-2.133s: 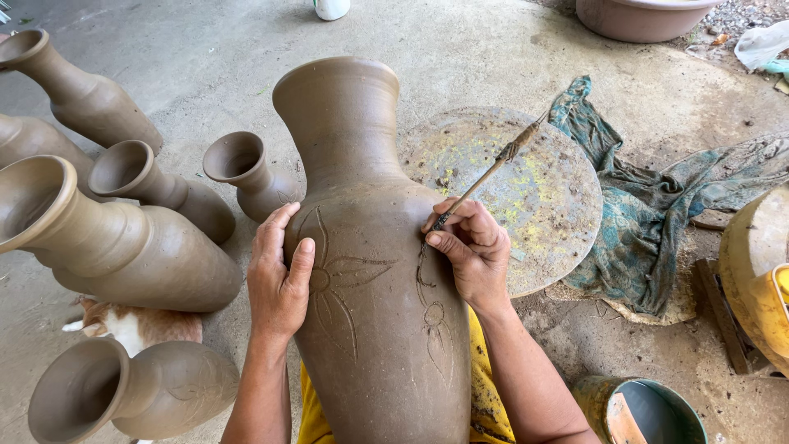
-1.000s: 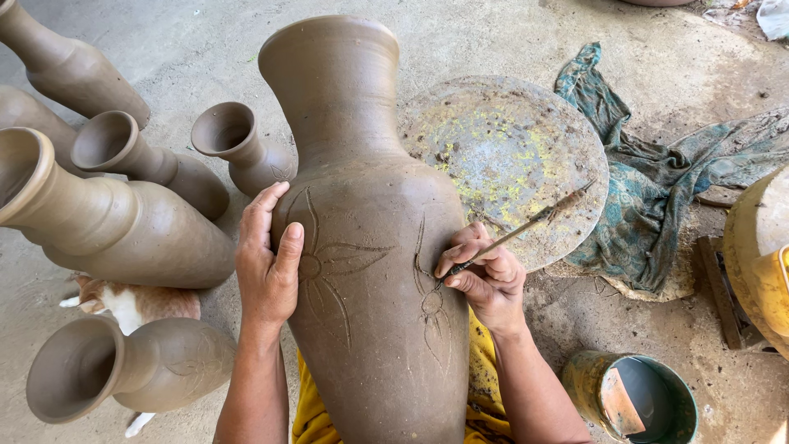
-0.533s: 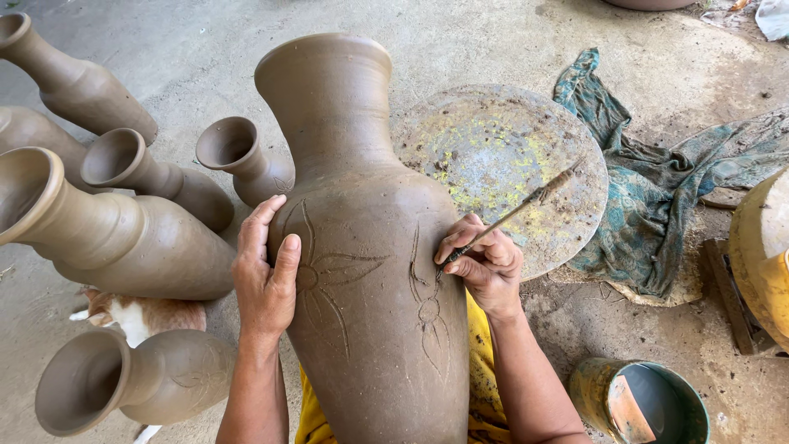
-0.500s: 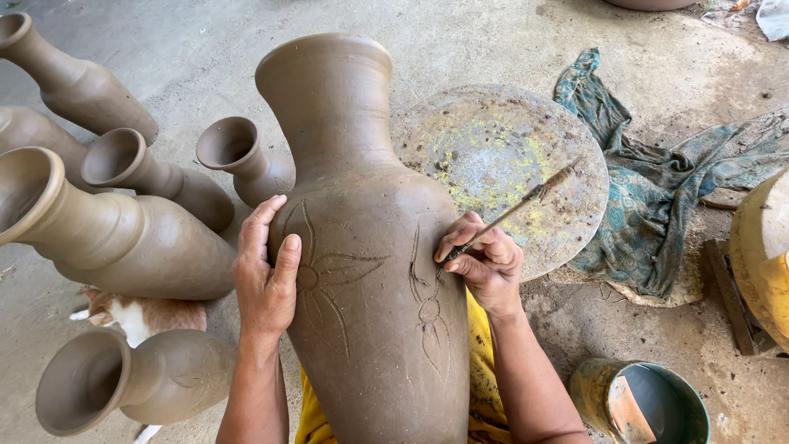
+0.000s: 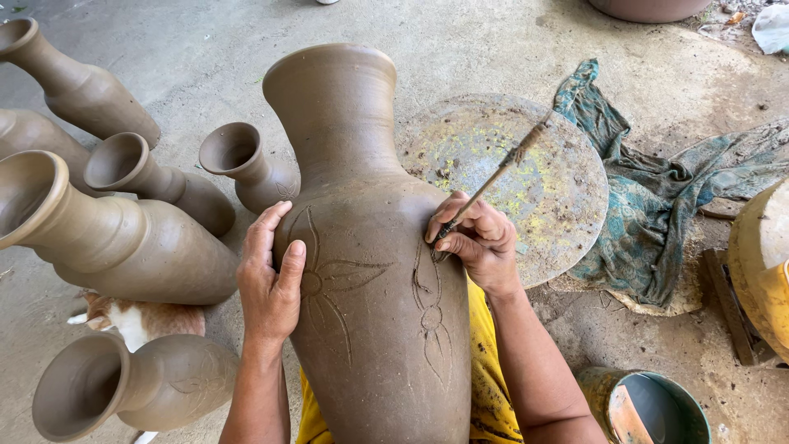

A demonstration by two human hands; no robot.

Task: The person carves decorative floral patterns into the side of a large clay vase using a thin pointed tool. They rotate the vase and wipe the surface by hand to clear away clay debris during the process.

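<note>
The big vase leans on the person's lap, the left hand flat and spread on its carved shoulder, the right hand pinching a stick, tip on the clay, beside the round board

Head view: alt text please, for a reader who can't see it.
A right hand presses a thin stick tool against a tall unfired clay vase, beside carved flower designs, while the left hand steadies its side. Smaller clay vases lie on the concrete floor at left.
</note>
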